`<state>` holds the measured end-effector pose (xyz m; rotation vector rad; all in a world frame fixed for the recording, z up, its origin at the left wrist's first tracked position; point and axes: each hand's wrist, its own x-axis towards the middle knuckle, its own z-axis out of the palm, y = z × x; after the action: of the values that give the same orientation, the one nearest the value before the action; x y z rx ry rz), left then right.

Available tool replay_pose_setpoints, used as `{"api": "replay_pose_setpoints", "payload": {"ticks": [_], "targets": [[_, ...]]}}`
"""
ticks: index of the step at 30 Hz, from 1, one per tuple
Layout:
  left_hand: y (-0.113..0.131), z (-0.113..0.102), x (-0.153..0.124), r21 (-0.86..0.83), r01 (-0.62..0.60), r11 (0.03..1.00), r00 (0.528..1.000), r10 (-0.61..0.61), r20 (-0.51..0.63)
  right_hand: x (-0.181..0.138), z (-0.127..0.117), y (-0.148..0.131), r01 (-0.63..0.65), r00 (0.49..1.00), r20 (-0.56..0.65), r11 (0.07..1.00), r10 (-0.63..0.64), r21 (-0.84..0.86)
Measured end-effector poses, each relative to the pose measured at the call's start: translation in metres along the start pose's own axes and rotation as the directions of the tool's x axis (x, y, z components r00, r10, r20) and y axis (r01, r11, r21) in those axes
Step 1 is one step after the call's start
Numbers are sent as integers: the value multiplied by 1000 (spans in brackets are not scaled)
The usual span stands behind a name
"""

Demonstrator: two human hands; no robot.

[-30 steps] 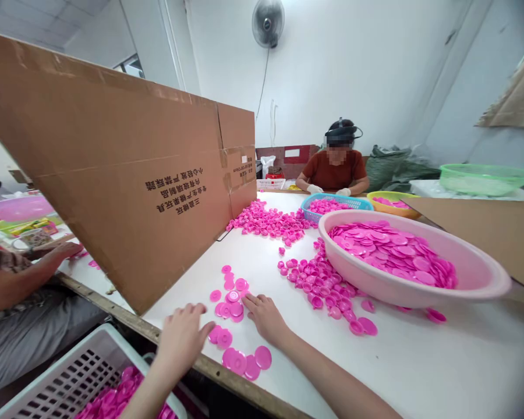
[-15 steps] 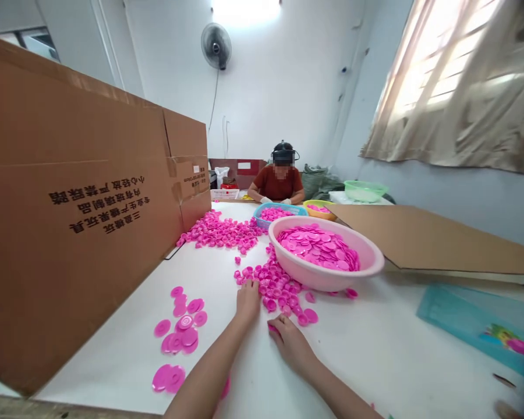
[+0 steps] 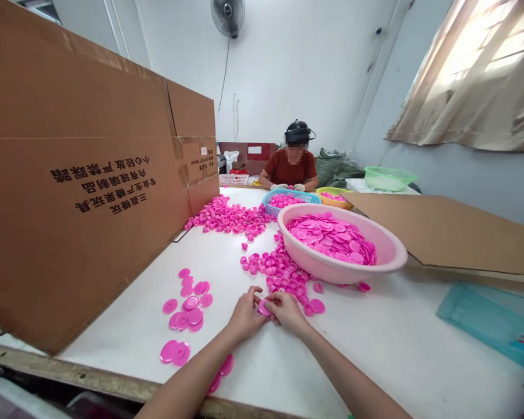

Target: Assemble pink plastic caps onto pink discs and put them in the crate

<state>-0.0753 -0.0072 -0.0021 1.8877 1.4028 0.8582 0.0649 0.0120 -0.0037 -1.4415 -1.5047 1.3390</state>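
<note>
A round pink plastic disc (image 3: 264, 308) is held between my two hands, just above the white table. My right hand (image 3: 287, 312) pinches its edge with thumb and fingers. My left hand (image 3: 245, 315) has its fingers curled round the other side of the disc; whether a small cup is also in them is hidden. Just beyond my hands lies a heap of small pink cups (image 3: 283, 270). Several loose pink discs (image 3: 191, 311) are spread to the left, and a few lie by my left forearm.
A pale pink basin (image 3: 390, 256) full of discs stands beyond my right hand. A tall cardboard box (image 3: 113, 244) walls off the left. Behind are another cup heap (image 3: 231, 215), a blue basket (image 3: 268, 206) and a seated co-worker (image 3: 291, 166). Cardboard (image 3: 454, 227) lies right.
My left hand has come back from the cup heap to meet my right hand. The disc now sits between both hands. The camera view has tilted down and shifted left.
</note>
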Motion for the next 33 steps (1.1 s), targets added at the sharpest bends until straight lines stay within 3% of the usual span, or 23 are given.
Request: {"api": "replay_pose_setpoints", "payload": {"ticks": [5, 10, 12, 15, 17, 23, 29, 33], "targets": [[1, -10, 0, -66, 4, 998, 994, 4, 108, 4, 0, -5, -157, 982, 112, 987, 152, 35], [4, -21, 9, -158, 115, 981, 950, -62, 306, -9, 2, -4, -157, 982, 132, 975, 137, 157], [7, -18, 15, -65, 152, 986, 962, -132, 238, -14, 9, -4, -136, 989, 83, 976, 123, 169], [10, -8, 22, 216, 204, 955, 978, -190, -84, -18, 18, -5, -143, 990, 42, 975, 138, 172], [11, -2, 23, 345, 235, 909, 965, -175, -195, -18, 19, -5, -155, 988, 54, 970, 148, 188], [11, 6, 22, 473, 231, 850, 971, -173, -164, -11, 3, -7, -246, 945, 256, 957, 201, 154], [13, 11, 26, 462, 223, 858, 975, -187, -124, -7, 6, 2, -248, 951, 204, 967, 233, 55], [13, 8, 25, 431, 204, 879, 973, -133, -189, -6, 8, 9, -195, 965, 188, 980, 185, 37]]}}
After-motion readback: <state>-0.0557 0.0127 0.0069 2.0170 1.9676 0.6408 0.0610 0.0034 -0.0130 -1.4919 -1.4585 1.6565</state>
